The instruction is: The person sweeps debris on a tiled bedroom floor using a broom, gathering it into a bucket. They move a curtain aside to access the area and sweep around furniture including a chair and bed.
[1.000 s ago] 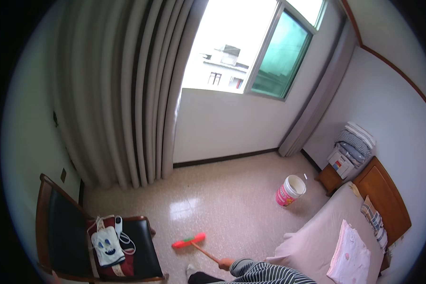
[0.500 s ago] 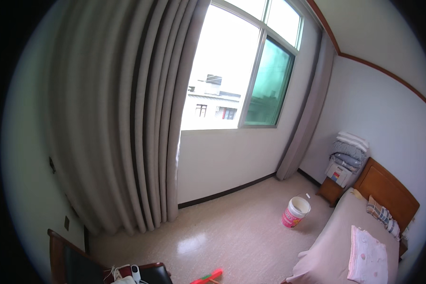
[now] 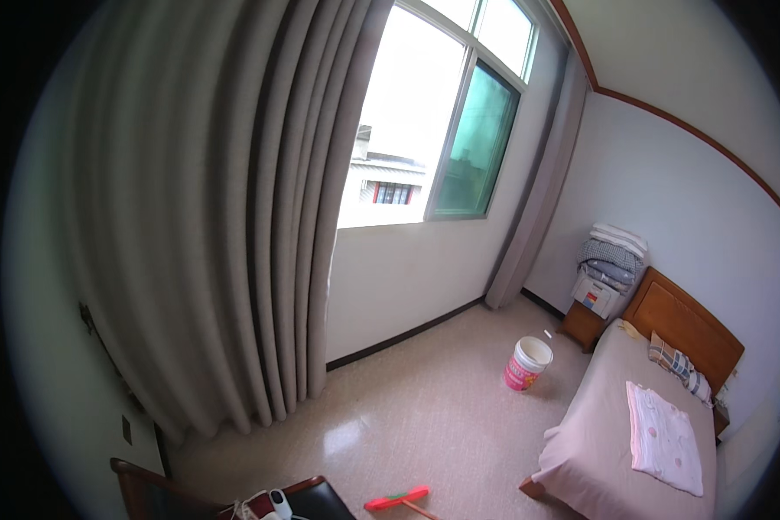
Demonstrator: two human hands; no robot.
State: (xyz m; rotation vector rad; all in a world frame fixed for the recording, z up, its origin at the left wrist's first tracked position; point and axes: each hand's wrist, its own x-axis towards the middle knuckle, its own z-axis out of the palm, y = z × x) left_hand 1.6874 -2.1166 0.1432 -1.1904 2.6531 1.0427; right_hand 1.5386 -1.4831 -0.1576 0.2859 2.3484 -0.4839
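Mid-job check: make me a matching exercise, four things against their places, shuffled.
Things:
1. red broom head
2. bucket
3. pink blanket
4. folded bedding

Places:
A. flat on the bed
B. piled above a white box
C. near the picture's lower edge, right of the chair
D. upright on the floor

Pairs: 1-C, 2-D, 3-A, 4-B

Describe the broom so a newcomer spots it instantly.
From the big curtain on the left, follow the floor down to the bottom edge, just right of the black-seated chair. The broom is there, its stick running out of frame. Its narrow, bright red head with a green patch sets it apart from chair and pink-and-white bucket.
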